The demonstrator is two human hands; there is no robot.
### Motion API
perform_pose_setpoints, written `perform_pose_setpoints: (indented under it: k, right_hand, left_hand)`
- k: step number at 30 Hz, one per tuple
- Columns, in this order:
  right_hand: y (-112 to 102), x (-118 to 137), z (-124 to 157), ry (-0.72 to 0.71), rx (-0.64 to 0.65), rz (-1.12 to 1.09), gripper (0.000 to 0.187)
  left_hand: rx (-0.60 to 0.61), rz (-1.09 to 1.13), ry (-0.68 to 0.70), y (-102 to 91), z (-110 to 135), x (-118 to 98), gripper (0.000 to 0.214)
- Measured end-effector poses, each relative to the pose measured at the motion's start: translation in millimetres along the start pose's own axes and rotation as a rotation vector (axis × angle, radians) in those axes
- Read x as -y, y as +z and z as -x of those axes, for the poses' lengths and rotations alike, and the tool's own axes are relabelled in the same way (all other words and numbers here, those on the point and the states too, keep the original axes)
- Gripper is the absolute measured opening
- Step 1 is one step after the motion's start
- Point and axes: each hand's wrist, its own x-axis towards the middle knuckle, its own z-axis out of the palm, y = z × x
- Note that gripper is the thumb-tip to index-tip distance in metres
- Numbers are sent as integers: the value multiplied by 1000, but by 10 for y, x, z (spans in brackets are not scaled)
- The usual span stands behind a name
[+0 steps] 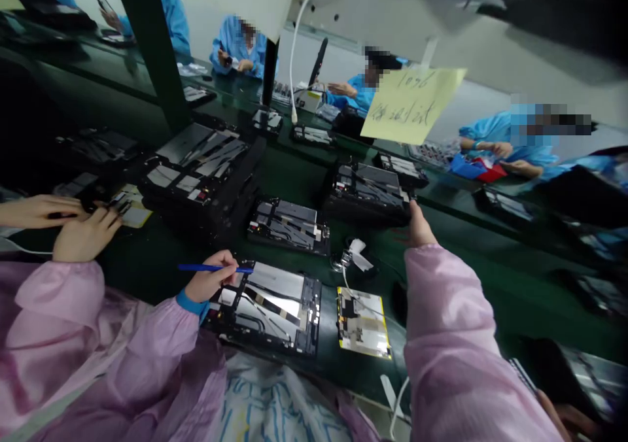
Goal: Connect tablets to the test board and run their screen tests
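My left hand is closed on a thin blue stylus that points left. It rests at the upper left corner of an opened tablet lying back-up on the green bench in front of me. My right hand is stretched forward and grips the right corner of a black tray that carries another opened tablet. Its fingers are partly hidden behind the tray edge. Between my arms lies a yellow-edged panel with a white cable and connector just beyond it.
A third opened tablet lies mid-bench, beside a tall stack of black trays. A co-worker's hands in pink sleeves work at left. People in blue coats sit across the bench. A yellow note hangs overhead.
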Motion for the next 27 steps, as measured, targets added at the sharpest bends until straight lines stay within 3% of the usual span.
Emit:
perform_pose_setpoints:
  k: [4,9,16,27]
  right_hand:
    - [136,43,-221,287,29,-57,36]
    - [185,32,-258,451,43,-106,30]
    - [304,143,-173,479,2,-216,21]
    - [422,209,-52,450,203,-395,15]
  left_hand:
    - [4,192,19,-127,-53,72,46]
    - [31,176,-53,-154,-75,94,50]
    - [32,183,-46,-134,-48,51,49]
    - [30,191,-37,-139,-39,75,50]
